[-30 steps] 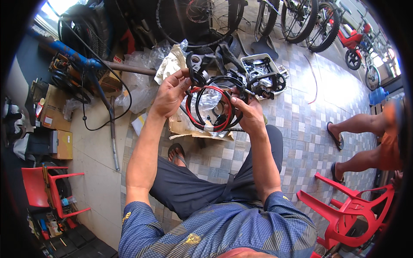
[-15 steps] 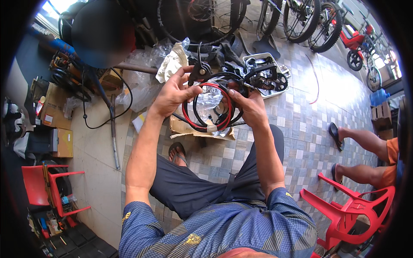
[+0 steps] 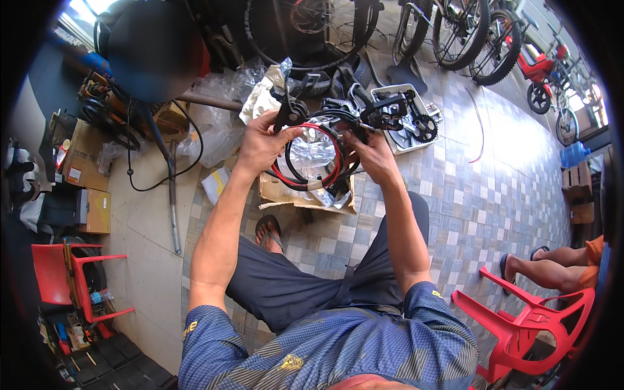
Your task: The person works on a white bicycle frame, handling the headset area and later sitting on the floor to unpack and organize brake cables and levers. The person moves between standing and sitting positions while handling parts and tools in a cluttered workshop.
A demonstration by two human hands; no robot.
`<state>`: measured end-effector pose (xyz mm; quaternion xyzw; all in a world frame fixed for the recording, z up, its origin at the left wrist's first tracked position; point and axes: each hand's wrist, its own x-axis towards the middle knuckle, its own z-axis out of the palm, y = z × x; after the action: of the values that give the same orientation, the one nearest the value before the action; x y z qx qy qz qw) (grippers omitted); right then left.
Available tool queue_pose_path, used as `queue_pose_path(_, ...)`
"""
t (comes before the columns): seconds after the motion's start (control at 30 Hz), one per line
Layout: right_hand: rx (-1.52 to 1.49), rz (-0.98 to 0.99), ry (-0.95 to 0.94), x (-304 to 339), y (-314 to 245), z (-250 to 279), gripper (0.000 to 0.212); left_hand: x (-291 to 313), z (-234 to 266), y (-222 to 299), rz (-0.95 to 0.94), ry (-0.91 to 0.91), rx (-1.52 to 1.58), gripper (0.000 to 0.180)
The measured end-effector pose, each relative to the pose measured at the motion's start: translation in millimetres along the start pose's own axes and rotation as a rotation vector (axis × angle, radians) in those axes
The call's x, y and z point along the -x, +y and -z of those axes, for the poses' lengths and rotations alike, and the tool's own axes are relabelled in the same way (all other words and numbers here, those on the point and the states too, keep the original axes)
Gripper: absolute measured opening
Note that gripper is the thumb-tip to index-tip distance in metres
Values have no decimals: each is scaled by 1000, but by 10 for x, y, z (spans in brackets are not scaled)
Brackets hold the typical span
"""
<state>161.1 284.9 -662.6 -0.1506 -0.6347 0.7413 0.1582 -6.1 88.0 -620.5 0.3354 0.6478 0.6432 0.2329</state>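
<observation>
I hold a coiled bundle of black and red cables point(image 3: 318, 170) with black bicycle brake parts point(image 3: 338, 107) attached, raised in front of me. My left hand point(image 3: 263, 143) grips the left side of the coil and a black lever point(image 3: 289, 110) at its top. My right hand point(image 3: 372, 153) grips the right side of the coil. A clear plastic bag point(image 3: 312, 151) shows through the loop. Below the coil lies an open cardboard box point(image 3: 286, 195) on the tiled floor.
A white tray point(image 3: 398, 138) holding a black derailleur and chainring sits behind the coil. Bicycle wheels point(image 3: 305, 32) stand at the back. A red plastic chair point(image 3: 526, 325) is at my right, another point(image 3: 71, 279) at my left. A seated person's legs point(image 3: 552, 270) show at right.
The coil and both hands have stayed raised and shifted slightly up and left in view. The person's legs at right have drawn back toward the edge.
</observation>
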Motion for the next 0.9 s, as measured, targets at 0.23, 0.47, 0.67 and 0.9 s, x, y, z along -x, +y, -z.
queue_pose_path(0.23,-313,-134,125,-4,85,24,34,-19,101,46,-29,-1,87,24)
queue_pose_path(0.47,-795,-206,158,73,124,82,58,-8,134,153,34,-13,121,18)
queue_pose_path(0.67,-932,-95,345,92,93,228,62,13,254,334,-84,-140,151,17)
queue_pose_path(0.9,-862,119,538,91,-143,540,60,100,117,345,-471,-447,-381,26)
